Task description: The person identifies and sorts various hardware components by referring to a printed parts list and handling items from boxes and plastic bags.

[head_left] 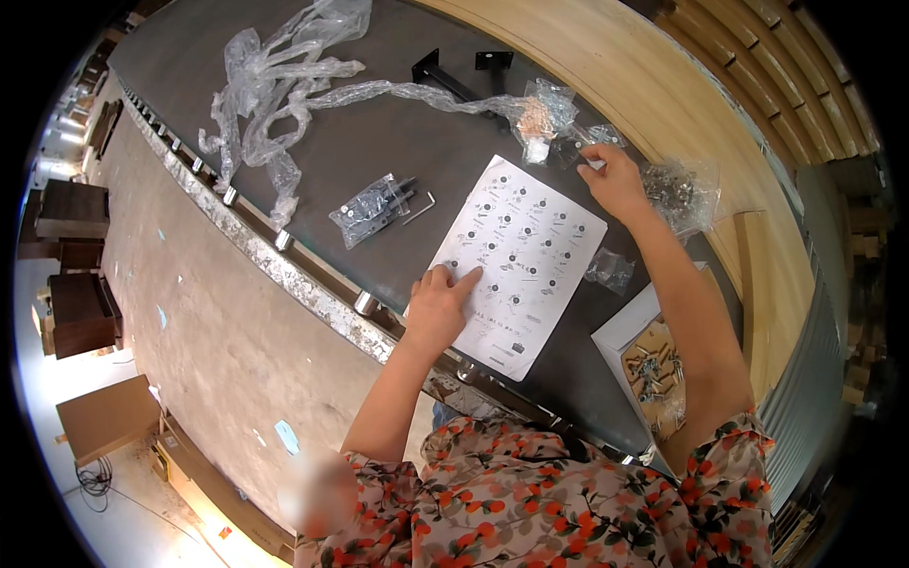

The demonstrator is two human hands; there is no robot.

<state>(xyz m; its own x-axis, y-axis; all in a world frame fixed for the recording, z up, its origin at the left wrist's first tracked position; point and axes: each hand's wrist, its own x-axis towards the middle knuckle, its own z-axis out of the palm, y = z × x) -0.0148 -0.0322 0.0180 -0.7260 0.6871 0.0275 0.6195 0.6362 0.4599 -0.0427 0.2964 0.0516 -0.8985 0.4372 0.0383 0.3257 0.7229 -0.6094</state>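
Note:
A white printed sheet (511, 256) with rows of small part drawings lies on the dark tabletop (379, 284). My left hand (438, 305) rests on its lower left edge, index finger stretched out onto the drawings. Beyond the sheet's upper right corner, my right hand (614, 182) has thumb and fingers closed in a pinch. Something small and whitish shows there, too small to name. Just past its fingertips lies a small clear hardware bag (603, 137). Another clear bag (533, 121), with orange-brown pieces, is to its left, and a larger bag of screws (680, 192) to its right.
Left of the sheet are a bagged dark part (367, 210) and an L-shaped hex key (419, 208). Crumpled plastic wrap (284, 80) stretches toward black metal brackets (445, 78). An open box of hardware (653, 364) sits under my right forearm. Wooden boards (606, 52) border the far side.

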